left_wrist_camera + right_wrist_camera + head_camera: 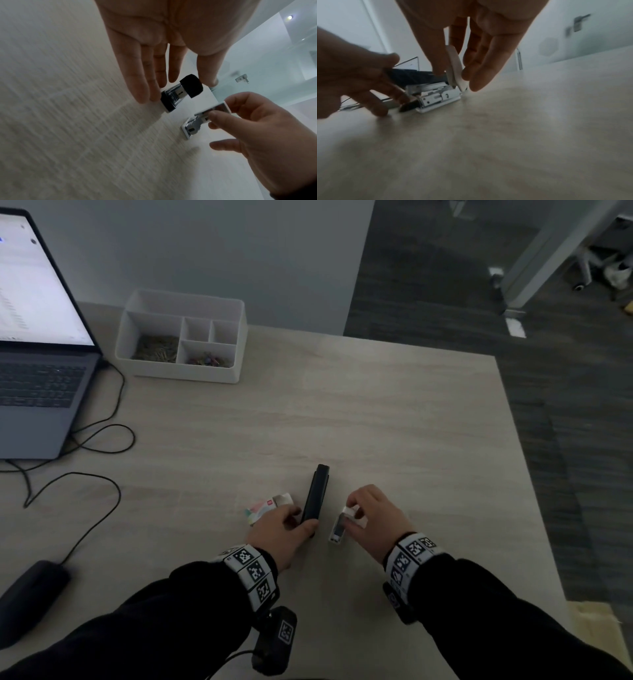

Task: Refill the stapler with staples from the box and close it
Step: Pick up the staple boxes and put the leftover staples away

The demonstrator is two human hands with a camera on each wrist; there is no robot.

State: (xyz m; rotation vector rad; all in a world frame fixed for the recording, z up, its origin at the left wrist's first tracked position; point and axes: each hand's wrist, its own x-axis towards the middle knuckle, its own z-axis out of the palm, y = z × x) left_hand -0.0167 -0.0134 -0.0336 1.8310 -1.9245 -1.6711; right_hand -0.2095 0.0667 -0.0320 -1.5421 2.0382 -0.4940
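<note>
A black stapler (317, 494) lies lengthwise on the pale table (394, 412). My left hand (305, 522) holds its near end between thumb and fingers; the left wrist view shows that end (181, 93) with a clear part. Just left of it lies the small staple box (269, 506), one flap open. To the right sits a small white stapler (339, 529), its metal magazine (436, 97) exposed. My right hand (351, 517) pinches its raised white lid (453, 67), which stands tilted up from the base.
An open laptop (37, 385) stands at the far left with a black cable (102, 440) looping across the table. A white desk organizer (181, 337) with clips sits at the back. A dark oblong object (30, 601) lies near left. The table's right edge (520, 440) drops to grey floor.
</note>
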